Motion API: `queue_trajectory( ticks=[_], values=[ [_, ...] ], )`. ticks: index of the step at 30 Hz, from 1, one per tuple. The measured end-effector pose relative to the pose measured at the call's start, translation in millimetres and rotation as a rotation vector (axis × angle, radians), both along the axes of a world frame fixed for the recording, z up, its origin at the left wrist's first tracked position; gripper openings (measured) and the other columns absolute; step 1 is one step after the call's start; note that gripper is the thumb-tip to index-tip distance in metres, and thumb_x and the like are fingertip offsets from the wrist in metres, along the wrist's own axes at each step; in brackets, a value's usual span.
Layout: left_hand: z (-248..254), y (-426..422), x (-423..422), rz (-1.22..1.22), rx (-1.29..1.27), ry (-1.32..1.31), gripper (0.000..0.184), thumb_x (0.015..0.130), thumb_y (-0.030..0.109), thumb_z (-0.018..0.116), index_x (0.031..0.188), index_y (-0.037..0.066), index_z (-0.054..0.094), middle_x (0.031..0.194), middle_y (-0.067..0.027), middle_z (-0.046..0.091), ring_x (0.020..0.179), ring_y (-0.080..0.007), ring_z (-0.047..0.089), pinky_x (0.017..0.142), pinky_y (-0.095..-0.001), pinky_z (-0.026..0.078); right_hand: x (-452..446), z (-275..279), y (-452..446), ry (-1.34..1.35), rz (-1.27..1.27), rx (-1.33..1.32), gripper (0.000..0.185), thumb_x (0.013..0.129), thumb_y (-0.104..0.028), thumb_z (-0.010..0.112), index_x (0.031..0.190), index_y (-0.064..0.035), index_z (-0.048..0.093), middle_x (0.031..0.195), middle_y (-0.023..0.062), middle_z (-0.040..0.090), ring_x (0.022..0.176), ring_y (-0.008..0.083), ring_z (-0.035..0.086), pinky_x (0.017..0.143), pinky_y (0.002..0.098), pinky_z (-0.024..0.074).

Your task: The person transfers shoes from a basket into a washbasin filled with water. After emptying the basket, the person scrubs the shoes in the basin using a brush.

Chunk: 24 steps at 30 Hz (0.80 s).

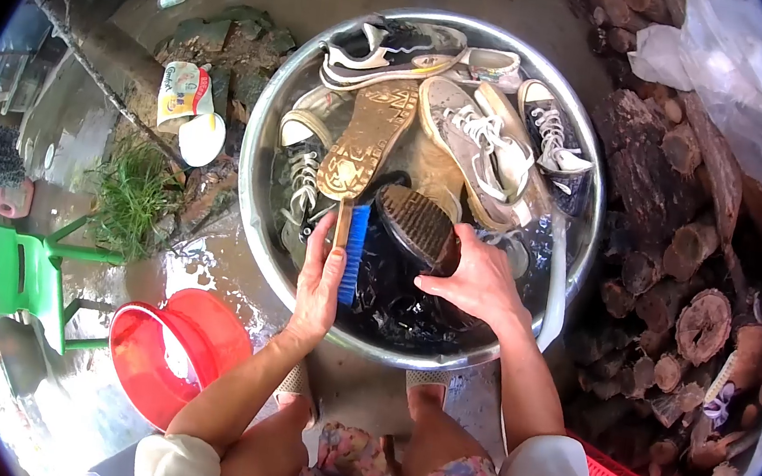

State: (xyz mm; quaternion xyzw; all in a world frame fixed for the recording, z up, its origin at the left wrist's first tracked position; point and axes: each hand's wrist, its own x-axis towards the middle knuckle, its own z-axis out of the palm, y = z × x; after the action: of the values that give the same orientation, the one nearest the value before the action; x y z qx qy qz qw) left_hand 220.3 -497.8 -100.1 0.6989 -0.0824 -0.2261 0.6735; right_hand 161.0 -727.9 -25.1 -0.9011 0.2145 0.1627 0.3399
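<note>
My left hand [316, 289] is closed around a scrub brush [353, 254] with a wooden back and blue bristles, which face right. Beside it, my right hand [486, 283] grips a black shoe [415, 228], thumb and fingers around one end, its ridged brown sole turned up. The bristles are close to the shoe's dark upper; whether they touch I cannot tell. Both hands are over a large metal basin [253, 235] holding water and several shoes. Among these are an upturned tan sole [369, 138], a grey laced sneaker [471, 145] and a black-and-white sneaker [393, 51].
Left of the basin are a red basin [138, 351], a green plastic chair [48, 271], a grass clump [135, 196] and a detergent pouch [183, 95]. Stacked logs [675, 300] and plastic sheeting [730, 62] line the right side. A water hose [557, 277] hangs over the basin's right rim.
</note>
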Motion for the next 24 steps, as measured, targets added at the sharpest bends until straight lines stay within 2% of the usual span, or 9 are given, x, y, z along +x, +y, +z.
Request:
queue_trajectory(
  ticks=[4,5,8,10,14,16,20,22,24],
  values=[
    [48.1,-4.2,8.7,-0.099,0.242,-0.443,0.060,0.100,0.031,0.048,0.149,0.002,0.027,0.142,-0.0182,0.044,0.126,-0.0285,0.046,0.108,-0.0389,0.033,20.9,17.3,7.1,0.058,0.087,-0.042,0.070,0.062,-0.045,0.082,0.108,0.0008,0.056,0.094,0.0257,0.067,0.093,0.0422,0.065,0.083,0.0461,0.0509],
    [53.4,-6.6,7.5,-0.163,0.309,-0.541,0.061,0.098,0.025,0.052,0.148,0.001,0.028,0.144,-0.0229,0.040,0.127,-0.0364,0.045,0.109,-0.0415,0.033,25.0,23.1,10.2,0.000,0.094,-0.006,0.065,0.062,-0.046,0.082,0.101,0.0017,0.060,0.094,0.0267,0.067,0.093,0.0413,0.065,0.082,0.0455,0.0511],
    [62.6,-22.7,-5.7,-0.312,0.439,-0.797,0.061,0.090,0.015,0.062,0.144,0.003,0.039,0.121,-0.0270,0.048,0.106,-0.0434,0.053,0.095,-0.0464,0.045,37.7,29.0,13.6,-0.034,0.047,0.047,0.062,0.062,-0.044,0.081,0.101,0.0013,0.062,0.095,0.0259,0.067,0.095,0.0406,0.065,0.082,0.0445,0.0512],
    [42.4,-36.6,-1.6,-0.210,0.540,-0.827,0.060,0.086,0.024,0.067,0.141,0.014,0.046,0.106,-0.0243,0.049,0.089,-0.0409,0.054,0.080,-0.0478,0.048,38.9,-12.9,-3.6,-0.030,0.110,0.202,0.059,0.065,-0.045,0.075,0.106,-0.0044,0.066,0.100,0.0215,0.069,0.096,0.0377,0.066,0.082,0.0432,0.0512],
    [17.6,-51.8,40.3,-0.282,0.784,-0.859,0.054,0.090,0.029,0.061,0.140,0.016,0.044,0.101,-0.0237,0.050,0.085,-0.0409,0.057,0.077,-0.0493,0.050,16.4,-54.2,9.1,-0.033,-0.052,0.145,0.069,0.064,-0.036,0.077,0.116,0.0023,0.054,0.101,0.0236,0.067,0.095,0.0405,0.065,0.085,0.0439,0.0513],
    [5.9,-60.5,64.3,-0.199,1.012,-0.604,0.052,0.092,0.028,0.059,0.140,0.018,0.042,0.108,-0.0274,0.049,0.090,-0.0450,0.058,0.077,-0.0497,0.051,14.8,-58.2,19.6,0.056,-0.115,0.035,0.073,0.064,-0.035,0.078,0.117,0.0046,0.049,0.102,0.0257,0.066,0.096,0.0412,0.064,0.086,0.0445,0.0511],
    [20.1,-56.2,29.7,-0.286,0.867,-0.661,0.052,0.091,0.028,0.059,0.139,0.014,0.043,0.110,-0.0267,0.050,0.089,-0.0433,0.058,0.078,-0.0472,0.052,-2.4,-78.5,46.4,-0.094,-0.192,-0.150,0.063,0.067,-0.032,0.080,0.110,0.0003,0.046,0.104,0.0245,0.062,0.098,0.0409,0.061,0.082,0.0475,0.0512],
    [25.9,-46.7,-16.1,-0.429,0.926,-0.865,0.059,0.086,0.029,0.065,0.140,0.017,0.043,0.101,-0.0218,0.049,0.083,-0.0343,0.055,0.075,-0.0437,0.053,-9.7,-89.5,50.5,-0.146,-0.208,-0.145,0.061,0.069,-0.033,0.079,0.108,-0.0014,0.045,0.102,0.0223,0.060,0.095,0.0409,0.061,0.079,0.0484,0.0512],
    [23.7,-39.8,-30.7,-0.469,0.861,-0.991,0.061,0.085,0.031,0.066,0.140,0.017,0.043,0.097,-0.0201,0.048,0.084,-0.0342,0.056,0.073,-0.0445,0.052,-20.8,-99.1,53.8,-0.258,-0.191,-0.119,0.056,0.071,-0.028,0.078,0.108,-0.0039,0.044,0.104,0.0206,0.055,0.097,0.0411,0.058,0.079,0.0494,0.0499]
  ],
)
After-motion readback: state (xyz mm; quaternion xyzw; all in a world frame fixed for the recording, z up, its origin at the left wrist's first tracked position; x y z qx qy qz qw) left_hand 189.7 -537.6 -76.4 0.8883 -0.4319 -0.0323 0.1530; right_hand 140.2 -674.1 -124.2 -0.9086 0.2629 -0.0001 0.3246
